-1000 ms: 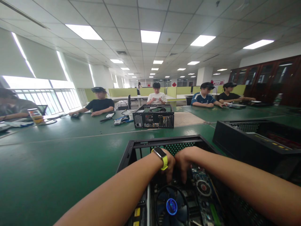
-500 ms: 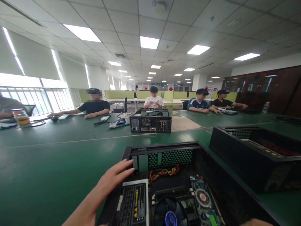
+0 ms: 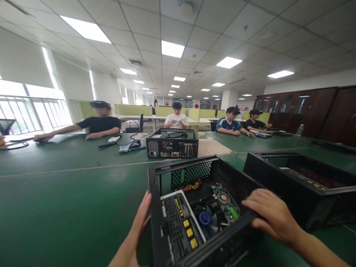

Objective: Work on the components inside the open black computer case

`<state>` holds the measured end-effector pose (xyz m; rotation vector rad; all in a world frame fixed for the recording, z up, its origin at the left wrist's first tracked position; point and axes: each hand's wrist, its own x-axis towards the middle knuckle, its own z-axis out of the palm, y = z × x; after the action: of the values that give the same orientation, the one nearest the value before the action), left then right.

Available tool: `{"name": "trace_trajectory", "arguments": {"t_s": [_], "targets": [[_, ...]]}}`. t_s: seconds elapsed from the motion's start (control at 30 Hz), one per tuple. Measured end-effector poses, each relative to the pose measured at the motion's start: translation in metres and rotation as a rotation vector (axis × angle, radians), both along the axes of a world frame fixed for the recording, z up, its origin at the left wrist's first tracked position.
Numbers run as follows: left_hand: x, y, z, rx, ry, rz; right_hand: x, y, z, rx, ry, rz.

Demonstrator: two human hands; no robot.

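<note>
An open black computer case (image 3: 155, 230) sits at an angle on the green table in front of me. My right hand (image 3: 268, 211) is closed over its right-hand rim. Against the outer left side presses my left hand (image 3: 139, 218), fingers fairly straight and partly hidden by the case wall. Inside lie a power supply (image 3: 174, 217) with yellow labels, a CPU fan (image 3: 205, 218) with a blue hub, a graphics card (image 3: 224, 200), and a bundle of red and yellow wires (image 3: 191, 186).
Another open case (image 3: 280, 185) stands close on the right. A third case (image 3: 172, 148) is across the table (image 3: 83, 200), with a blue-and-white glove (image 3: 129, 147) to its left. Several people sit along the far side. A bottle (image 3: 299, 129) stands far right.
The case has turned and now stands askew, with more of its near side showing. My right hand has come up onto its rim; my left has moved from above it to its outer side.
</note>
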<state>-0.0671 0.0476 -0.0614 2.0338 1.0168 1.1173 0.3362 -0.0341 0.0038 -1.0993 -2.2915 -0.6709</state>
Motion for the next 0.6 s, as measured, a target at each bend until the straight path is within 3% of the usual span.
{"name": "trace_trajectory", "arguments": {"t_s": [0.07,0.13,0.23,0.33,0.43,0.5,0.53,0.6], "targets": [[0.019,-0.007,0.009,0.022,-0.023,-0.078,0.024,0.032,-0.003,-0.024,-0.004,-0.077],[0.044,0.002,0.019,0.038,0.019,-0.098,0.047,0.063,-0.008,-0.023,0.014,-0.184],[0.087,0.027,0.028,0.064,0.095,-0.032,0.075,0.105,-0.021,0.01,0.102,-0.36],[0.123,0.043,0.028,0.085,0.111,0.102,0.088,0.132,-0.034,0.041,0.318,-0.507],[0.154,0.041,0.023,0.104,0.132,0.208,0.072,0.129,-0.032,0.03,0.717,-0.626],[0.178,0.034,0.02,0.119,0.159,0.276,0.041,0.108,-0.02,0.086,0.904,-0.586],[0.192,0.032,0.02,0.124,0.169,0.315,0.02,0.094,-0.013,0.136,0.915,-0.516],[0.22,0.028,0.021,0.134,0.204,0.377,-0.024,0.068,0.0,0.222,0.73,-0.308]]}}
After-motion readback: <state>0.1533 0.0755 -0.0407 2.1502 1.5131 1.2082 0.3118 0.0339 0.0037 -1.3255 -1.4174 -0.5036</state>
